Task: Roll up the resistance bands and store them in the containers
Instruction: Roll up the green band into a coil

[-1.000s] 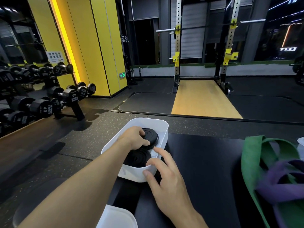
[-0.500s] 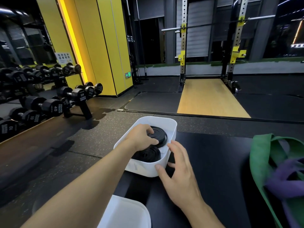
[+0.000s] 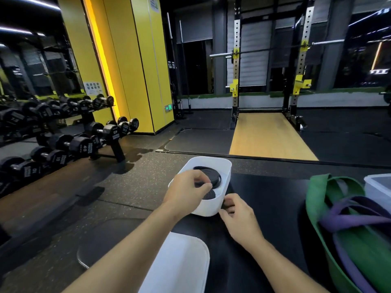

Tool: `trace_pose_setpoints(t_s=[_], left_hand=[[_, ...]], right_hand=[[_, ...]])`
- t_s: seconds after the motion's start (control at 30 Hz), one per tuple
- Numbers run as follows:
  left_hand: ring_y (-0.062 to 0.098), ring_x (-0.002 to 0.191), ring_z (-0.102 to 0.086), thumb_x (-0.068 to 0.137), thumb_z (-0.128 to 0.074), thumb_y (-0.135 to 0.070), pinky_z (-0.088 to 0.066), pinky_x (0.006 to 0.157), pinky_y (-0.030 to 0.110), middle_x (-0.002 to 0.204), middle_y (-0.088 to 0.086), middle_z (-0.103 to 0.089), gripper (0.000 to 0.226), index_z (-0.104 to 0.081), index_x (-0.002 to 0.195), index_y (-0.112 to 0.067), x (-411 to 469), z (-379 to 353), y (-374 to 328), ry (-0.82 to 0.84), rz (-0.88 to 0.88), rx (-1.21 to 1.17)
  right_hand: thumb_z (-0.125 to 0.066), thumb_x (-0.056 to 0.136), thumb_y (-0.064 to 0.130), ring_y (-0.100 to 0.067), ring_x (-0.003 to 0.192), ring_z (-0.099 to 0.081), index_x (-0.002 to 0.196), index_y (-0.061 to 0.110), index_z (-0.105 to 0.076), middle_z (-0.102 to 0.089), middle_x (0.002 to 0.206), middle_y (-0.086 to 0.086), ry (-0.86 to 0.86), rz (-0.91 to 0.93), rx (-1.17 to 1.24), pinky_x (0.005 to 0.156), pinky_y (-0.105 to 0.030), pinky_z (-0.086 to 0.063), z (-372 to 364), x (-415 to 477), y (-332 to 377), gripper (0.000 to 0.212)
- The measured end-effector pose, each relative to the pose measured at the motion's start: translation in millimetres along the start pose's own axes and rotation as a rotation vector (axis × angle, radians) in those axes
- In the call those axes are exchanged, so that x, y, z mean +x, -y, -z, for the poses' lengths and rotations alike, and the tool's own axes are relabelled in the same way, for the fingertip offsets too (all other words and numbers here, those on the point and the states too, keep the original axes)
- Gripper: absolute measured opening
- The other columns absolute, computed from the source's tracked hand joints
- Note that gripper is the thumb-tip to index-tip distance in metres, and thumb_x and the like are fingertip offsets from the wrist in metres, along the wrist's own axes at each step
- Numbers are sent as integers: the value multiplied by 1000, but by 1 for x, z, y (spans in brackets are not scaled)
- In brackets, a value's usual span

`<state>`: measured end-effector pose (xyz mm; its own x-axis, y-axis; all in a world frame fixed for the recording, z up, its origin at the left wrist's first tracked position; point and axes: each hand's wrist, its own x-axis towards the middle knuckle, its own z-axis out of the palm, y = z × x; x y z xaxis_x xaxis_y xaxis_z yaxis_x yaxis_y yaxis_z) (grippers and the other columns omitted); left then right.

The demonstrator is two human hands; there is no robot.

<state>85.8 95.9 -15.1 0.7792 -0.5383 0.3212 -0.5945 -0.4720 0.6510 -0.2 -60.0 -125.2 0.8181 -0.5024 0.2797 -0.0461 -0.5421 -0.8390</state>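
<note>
I'm watching the left hand [image 3: 187,190] pinching a rolled black band [image 3: 211,176], seating it in the white container [image 3: 208,208] beside another tight coil [image 3: 209,195]. The right hand [image 3: 239,214] is gripping the container's near corner. Rightward, a green band [image 3: 317,197] and purple band [image 3: 349,218] are lying loose, awaiting rolling.

We see a matte black tabletop [image 3: 264,197]. Near its far left corner stands an open white rounded plastic container [image 3: 211,208]. A flat white plastic lid [image 3: 182,263] overhangs the near left edge. On the right lie a heaped wide green rubber resistance band [image 3: 315,199] and a second whitish plastic container [image 3: 378,191].
</note>
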Motion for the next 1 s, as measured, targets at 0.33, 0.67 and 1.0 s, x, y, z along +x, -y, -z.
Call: trace_pose_setpoints(t_s=[0.33, 0.67, 1.0], left_hand=[[4, 98, -67, 93, -73, -27, -51, 86, 20, 102, -16, -72, 12, -71, 105, -28, -46, -52, -29, 96, -7, -115], [5, 93, -64, 97, -67, -27, -46, 76, 26, 103, -16, -69, 25, -59, 119, -35, -93, -98, -88, 253, 61, -227], [12, 110, -64, 94, -72, -47, -50, 103, 31, 126, -5, -68, 42, -67, 131, -29, -139, -176, -149, 600, 76, -273]], right_hand=[[-66, 97, 28, -8, 98, -62, 125, 27, -61, -61, 120, 10, 202, -15, -241, 95, -29, -52, 81, -57, 17, 28], [-61, 97, 33, -14, 95, -62, 120, 32, -58, -70, 104, 14, 104, -41, -495, 85, -37, -52, 167, -133, 29, 23], [-61, 95, 44, -27, 113, -62, 118, 25, -67, -59, 122, 1, 42, -314, -886, 90, -40, -53, 275, -179, 12, 30]])
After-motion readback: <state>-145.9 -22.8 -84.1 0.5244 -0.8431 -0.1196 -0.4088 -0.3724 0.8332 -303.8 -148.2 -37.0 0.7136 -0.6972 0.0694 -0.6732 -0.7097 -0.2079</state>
